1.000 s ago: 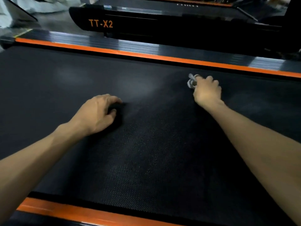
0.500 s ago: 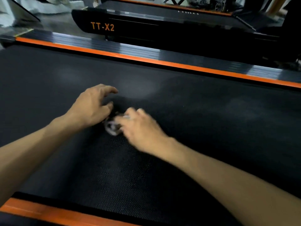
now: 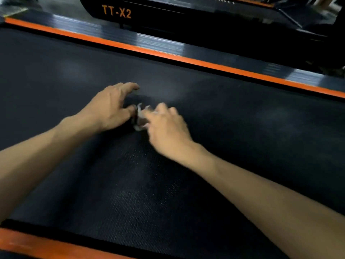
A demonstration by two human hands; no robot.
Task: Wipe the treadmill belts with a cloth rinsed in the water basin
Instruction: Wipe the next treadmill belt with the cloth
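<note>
Right hand (image 3: 166, 128) has swept the cloth (image 3: 139, 116) back across the treadmill belt (image 3: 242, 128): a second ago it was out near the far orange side rail (image 3: 186, 59), now it's mid-belt, right beside the left hand (image 3: 110, 109). So one wiping stroke across the width looks done, and I'd judge the next one goes back out or shifts along the belt.

Hands: right is curled around the cloth, gripping it and pressing it to the belt (motion blur, so finger detail is soft). Left rests on the belt, fingers loosely spread, holding nothing; its thumb side is just beside the cloth, possibly touching, can't tell.

Cloth: small pale wad, bunched up, mostly hidden under the right fingers. No clear long axis or pointing direction; it's a crumpled lump with a few tips sticking up toward the far rail.

Belt's long axis runs left-right in view, between far rail and near orange rail (image 3: 37, 245). Second treadmill marked TT-X2 (image 3: 116, 11) sits beyond. No water basin in view.
</note>
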